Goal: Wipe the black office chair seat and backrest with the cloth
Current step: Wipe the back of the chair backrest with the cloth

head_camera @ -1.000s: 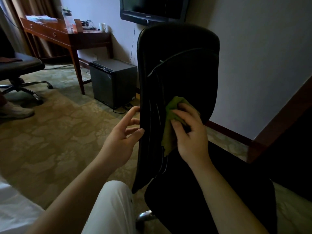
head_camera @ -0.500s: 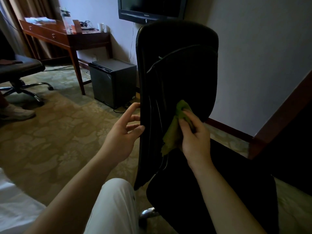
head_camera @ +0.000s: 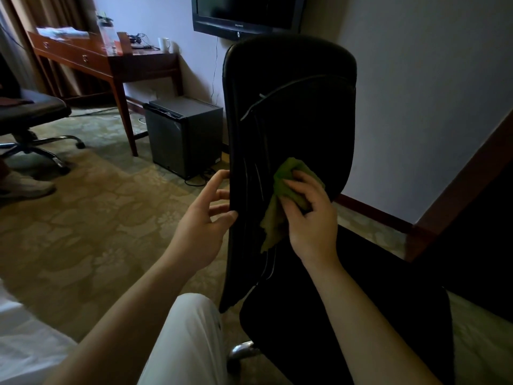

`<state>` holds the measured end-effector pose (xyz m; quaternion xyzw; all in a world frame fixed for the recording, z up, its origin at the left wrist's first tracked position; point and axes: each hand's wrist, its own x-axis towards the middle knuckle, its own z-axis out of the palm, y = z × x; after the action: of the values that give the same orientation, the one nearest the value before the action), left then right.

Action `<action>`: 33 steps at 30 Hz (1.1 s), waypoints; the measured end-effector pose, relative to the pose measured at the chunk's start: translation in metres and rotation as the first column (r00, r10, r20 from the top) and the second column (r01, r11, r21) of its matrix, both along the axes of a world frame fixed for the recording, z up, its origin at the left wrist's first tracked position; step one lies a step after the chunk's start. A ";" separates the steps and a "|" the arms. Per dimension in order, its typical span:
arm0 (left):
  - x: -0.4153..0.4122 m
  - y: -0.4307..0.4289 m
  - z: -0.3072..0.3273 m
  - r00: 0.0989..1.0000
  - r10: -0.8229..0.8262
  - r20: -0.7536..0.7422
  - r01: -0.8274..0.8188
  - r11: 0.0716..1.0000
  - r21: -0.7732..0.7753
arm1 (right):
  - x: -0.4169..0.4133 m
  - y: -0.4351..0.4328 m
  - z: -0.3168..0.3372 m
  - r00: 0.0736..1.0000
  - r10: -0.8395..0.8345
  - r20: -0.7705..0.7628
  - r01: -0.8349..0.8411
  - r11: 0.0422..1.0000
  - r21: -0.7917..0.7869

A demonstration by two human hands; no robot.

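Backrest [head_camera: 291,107] upright; cloth [head_camera: 274,223] in R hand [head_camera: 313,220] hangs lengthwise down.

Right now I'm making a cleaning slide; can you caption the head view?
Right hand holds a green cloth against the black chair backrest while the left hand touches its side edge.

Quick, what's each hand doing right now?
Left hand: open, holding nothing, fingertips at the backrest edge.
Right hand: closed on the green cloth, pressing it to the backrest.
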<state>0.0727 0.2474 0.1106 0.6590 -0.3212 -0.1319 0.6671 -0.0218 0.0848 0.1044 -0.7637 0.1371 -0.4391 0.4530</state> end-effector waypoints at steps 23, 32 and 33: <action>-0.005 0.000 0.002 0.999 0.029 0.037 -0.030 0.999 0.019 | 0.000 -0.004 -0.015 1.000 -0.026 -0.015 0.023 0.977 -0.212; -0.007 -0.001 0.005 0.999 -0.031 -0.012 0.030 0.999 -0.031 | -0.005 -0.026 -0.006 0.998 0.036 -0.055 -0.046 0.983 -0.180; -0.008 -0.001 0.007 0.998 -0.052 -0.045 0.049 0.997 -0.066 | -0.003 -0.027 0.001 0.999 0.031 -0.039 -0.037 0.986 -0.164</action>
<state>0.0646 0.2467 0.1171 0.6255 -0.3264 -0.1537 0.6918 -0.0245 0.0582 0.1050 -0.8087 0.0956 -0.4270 0.3932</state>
